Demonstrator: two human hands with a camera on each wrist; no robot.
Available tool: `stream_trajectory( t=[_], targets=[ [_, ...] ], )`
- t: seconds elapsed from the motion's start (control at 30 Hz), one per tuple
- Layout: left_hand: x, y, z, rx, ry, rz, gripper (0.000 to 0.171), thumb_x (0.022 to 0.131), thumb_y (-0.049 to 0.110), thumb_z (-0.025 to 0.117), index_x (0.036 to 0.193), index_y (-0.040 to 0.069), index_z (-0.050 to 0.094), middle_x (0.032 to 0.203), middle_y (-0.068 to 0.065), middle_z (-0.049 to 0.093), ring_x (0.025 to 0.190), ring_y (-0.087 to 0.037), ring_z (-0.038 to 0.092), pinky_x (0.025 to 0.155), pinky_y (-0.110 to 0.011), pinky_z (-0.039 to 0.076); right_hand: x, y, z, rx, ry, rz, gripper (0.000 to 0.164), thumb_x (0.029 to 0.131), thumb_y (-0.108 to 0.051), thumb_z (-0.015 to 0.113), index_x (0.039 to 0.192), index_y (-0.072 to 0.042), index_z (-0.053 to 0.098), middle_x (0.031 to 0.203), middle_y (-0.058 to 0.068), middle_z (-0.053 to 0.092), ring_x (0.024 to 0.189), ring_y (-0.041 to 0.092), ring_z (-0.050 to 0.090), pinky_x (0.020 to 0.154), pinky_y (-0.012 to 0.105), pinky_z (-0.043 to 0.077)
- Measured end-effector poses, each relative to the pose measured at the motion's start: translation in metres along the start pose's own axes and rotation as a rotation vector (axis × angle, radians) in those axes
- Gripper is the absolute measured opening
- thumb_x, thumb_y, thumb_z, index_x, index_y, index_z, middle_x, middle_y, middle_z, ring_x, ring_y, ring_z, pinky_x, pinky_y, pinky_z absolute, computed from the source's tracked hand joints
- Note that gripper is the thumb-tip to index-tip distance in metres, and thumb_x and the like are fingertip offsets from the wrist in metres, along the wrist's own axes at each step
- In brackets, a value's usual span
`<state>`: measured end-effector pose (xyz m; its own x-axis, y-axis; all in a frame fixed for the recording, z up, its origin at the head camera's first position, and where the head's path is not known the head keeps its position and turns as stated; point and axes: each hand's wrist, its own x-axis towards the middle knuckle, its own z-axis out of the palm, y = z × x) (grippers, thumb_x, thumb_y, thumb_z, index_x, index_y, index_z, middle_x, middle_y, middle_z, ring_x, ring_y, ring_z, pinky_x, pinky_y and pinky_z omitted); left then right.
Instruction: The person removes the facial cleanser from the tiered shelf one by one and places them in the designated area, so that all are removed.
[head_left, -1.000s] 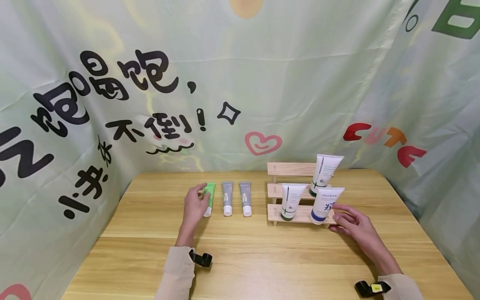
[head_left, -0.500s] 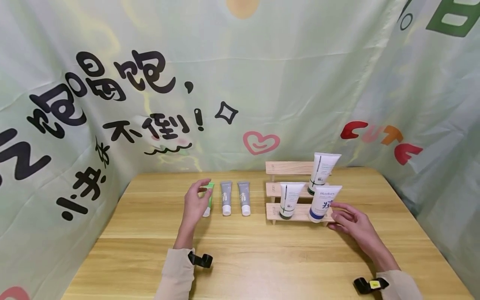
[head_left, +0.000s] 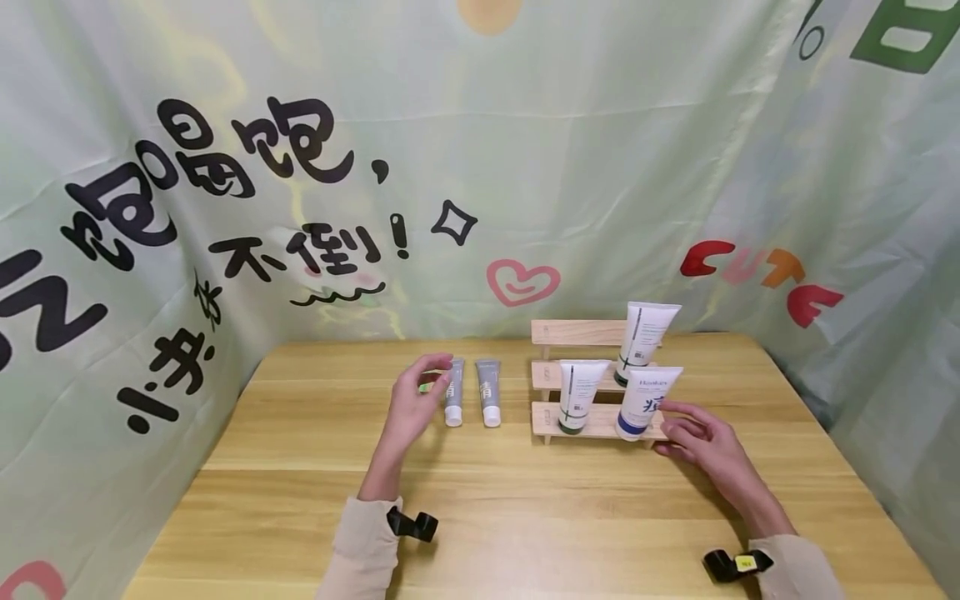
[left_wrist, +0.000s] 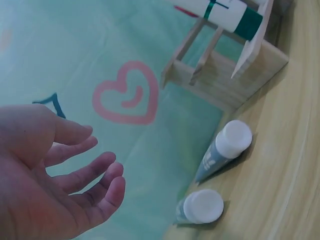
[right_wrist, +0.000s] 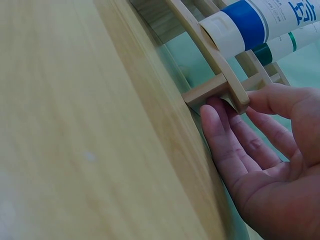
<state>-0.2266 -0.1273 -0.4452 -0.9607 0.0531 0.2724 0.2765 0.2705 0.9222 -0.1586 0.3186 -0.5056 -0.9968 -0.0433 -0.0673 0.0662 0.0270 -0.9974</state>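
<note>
My left hand (head_left: 416, 402) is above the table beside the left grey tube (head_left: 453, 396), partly covering it. Its fingers are loosely bent and hold nothing in the left wrist view. Behind the hand, a green tube (head_left: 425, 387) shows only as a sliver. A second grey tube (head_left: 489, 393) lies to the right, white cap toward me. With thumb and fingers, my right hand (head_left: 708, 442) grips the lower right end of a tiered wooden rack (right_wrist: 232, 87). On its bottom step stand a white tube with a dark green cap (head_left: 581, 398) and a blue-banded white tube (head_left: 647, 404).
Another white tube (head_left: 647, 340) stands higher on the rack, at the right. The wooden table (head_left: 525, 508) stretches toward me. A pale printed cloth (head_left: 600, 192) hangs behind and at both sides.
My left hand has moved right, from over the green tube to beside the left grey tube. My right hand stays at the rack's end.
</note>
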Motion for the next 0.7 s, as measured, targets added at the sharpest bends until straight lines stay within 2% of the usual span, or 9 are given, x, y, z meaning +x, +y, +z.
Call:
stream_trajectory(
  t=[0.17, 0.47, 0.7],
  targets=[
    [-0.001, 0.012, 0.009, -0.012, -0.031, 0.041, 0.026, 0.101, 0.008, 0.065, 0.127, 0.003, 0.067, 0.120, -0.017, 0.068, 0.109, -0.035, 0.063, 0.081, -0.036, 0.055, 0.000, -0.002, 0.000, 0.023, 0.008, -0.011, 0.030, 0.102, -0.015, 0.066, 0.132, -0.015, 0.061, 0.108, -0.003, 0.072, 0.093, 0.018, 0.073, 0.083, 0.033, 0.060],
    [-0.005, 0.037, 0.028, -0.094, -0.059, 0.063, 0.026, 0.100, -0.003, 0.061, 0.126, -0.006, 0.064, 0.117, -0.025, 0.066, 0.109, -0.042, 0.064, 0.077, -0.021, 0.052, 0.003, -0.001, 0.001, 0.017, -0.010, -0.016, 0.031, 0.102, -0.014, 0.065, 0.132, -0.014, 0.061, 0.110, -0.002, 0.071, 0.094, 0.017, 0.073, 0.083, 0.034, 0.060],
    [-0.004, 0.052, 0.044, -0.155, -0.108, 0.135, 0.023, 0.102, 0.010, 0.064, 0.125, 0.006, 0.068, 0.118, -0.014, 0.069, 0.108, -0.029, 0.065, 0.082, -0.027, 0.054, 0.002, 0.000, 0.002, 0.000, -0.003, 0.001, 0.031, 0.102, -0.017, 0.065, 0.133, -0.013, 0.060, 0.111, -0.004, 0.070, 0.095, 0.016, 0.073, 0.083, 0.034, 0.060]
  ],
)
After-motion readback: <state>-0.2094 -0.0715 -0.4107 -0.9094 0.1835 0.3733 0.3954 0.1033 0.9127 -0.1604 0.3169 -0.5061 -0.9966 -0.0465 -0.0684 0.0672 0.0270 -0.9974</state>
